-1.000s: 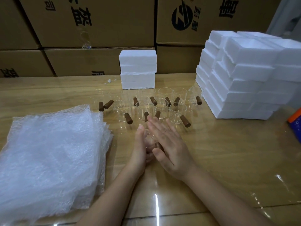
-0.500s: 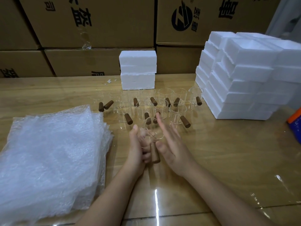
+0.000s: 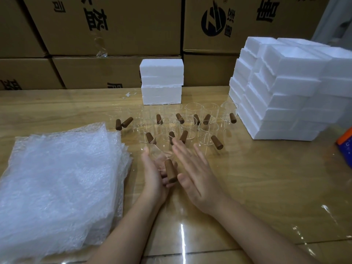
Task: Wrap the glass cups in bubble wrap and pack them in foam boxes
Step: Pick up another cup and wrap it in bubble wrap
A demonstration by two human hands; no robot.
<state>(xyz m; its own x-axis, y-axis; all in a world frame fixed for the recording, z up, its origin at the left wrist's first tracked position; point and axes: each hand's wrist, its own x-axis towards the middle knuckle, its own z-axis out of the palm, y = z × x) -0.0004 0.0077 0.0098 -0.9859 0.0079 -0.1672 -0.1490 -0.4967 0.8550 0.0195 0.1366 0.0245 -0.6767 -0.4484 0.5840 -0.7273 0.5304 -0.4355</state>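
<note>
A clear glass cup [image 3: 163, 151] with a brown wooden handle [image 3: 170, 170] lies in my left hand [image 3: 153, 173], whose fingers curl under it. Beside it on the right, my right hand [image 3: 196, 172] is flat with straight fingers and stands slightly apart from the cup. Behind them several more glass cups [image 3: 206, 134] with wooden handles stand in rows on the table. A thick stack of bubble wrap sheets [image 3: 59, 180] lies at the left. White foam boxes [image 3: 282, 92] are piled at the right, and two more foam boxes [image 3: 162, 80] are stacked at the back centre.
The glossy wooden table [image 3: 266, 187] stretches right of my hands. Large cardboard cartons [image 3: 114, 25] form a wall behind it. An orange and blue object [image 3: 345, 143] sits at the right edge.
My right hand has lifted off the cup and moved right, uncovering the cup and its handle. My left hand now cradles the cup, tilted with the handle towards me.
</note>
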